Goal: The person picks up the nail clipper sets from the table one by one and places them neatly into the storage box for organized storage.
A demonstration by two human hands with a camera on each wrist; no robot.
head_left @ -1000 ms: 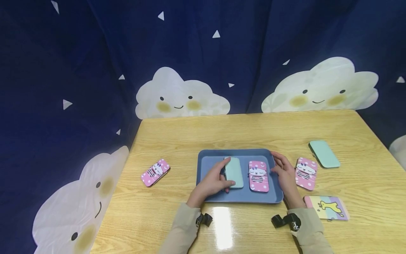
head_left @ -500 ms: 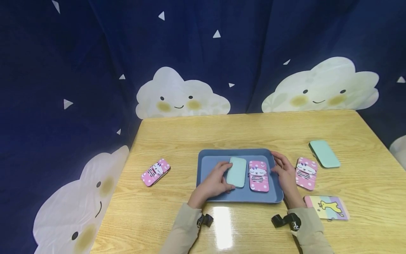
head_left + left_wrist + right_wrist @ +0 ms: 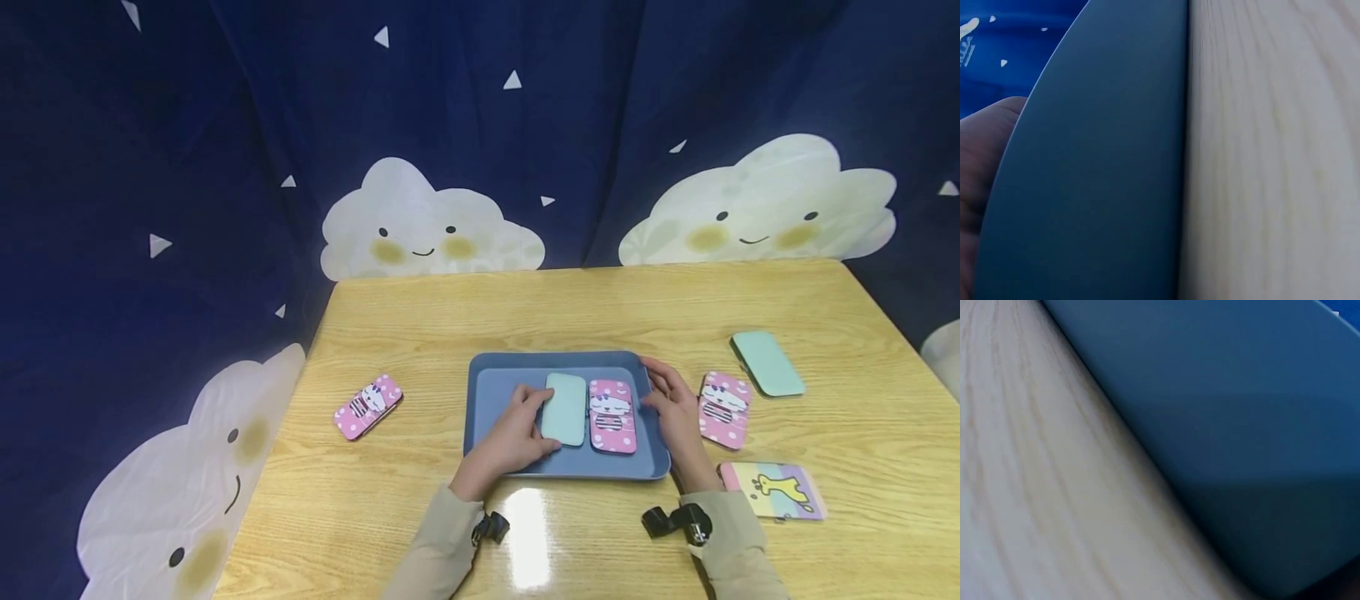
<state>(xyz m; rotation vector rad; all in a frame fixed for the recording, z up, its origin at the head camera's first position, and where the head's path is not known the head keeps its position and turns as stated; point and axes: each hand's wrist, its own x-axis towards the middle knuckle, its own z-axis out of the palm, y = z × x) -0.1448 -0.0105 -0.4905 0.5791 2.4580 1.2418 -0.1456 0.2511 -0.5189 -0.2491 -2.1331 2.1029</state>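
Observation:
In the head view, my left hand (image 3: pixel 513 433) holds a flat mint-green case (image 3: pixel 566 410) inside the blue-grey tray (image 3: pixel 480 367), index fingertip at its left edge and thumb at its near left corner. Just right of it in the tray lies a pink case with a white cat (image 3: pixel 612 417). My right hand (image 3: pixel 672 412) grips the tray's right rim, thumb on the inner side and fingers outside. The left wrist view shows the tray's outer wall (image 3: pixel 1097 150) with part of the left hand (image 3: pixel 985 156) behind it. Tray wall (image 3: pixel 1229 412) and tabletop fill the right wrist view.
On the wooden table (image 3: pixel 420 317) lies another pink cat case (image 3: pixel 367 407), left of the tray. To the right are a third pink cat case (image 3: pixel 723 410), a second mint-green case (image 3: pixel 767 363) and a striped giraffe case (image 3: pixel 776 491). A dark blue curtain (image 3: pixel 450 100) hangs behind.
The mint-green case has slid right, closer to the pink case. My left hand has moved right with it, and its fingers have shifted to the case's left side. The right hand stays put.

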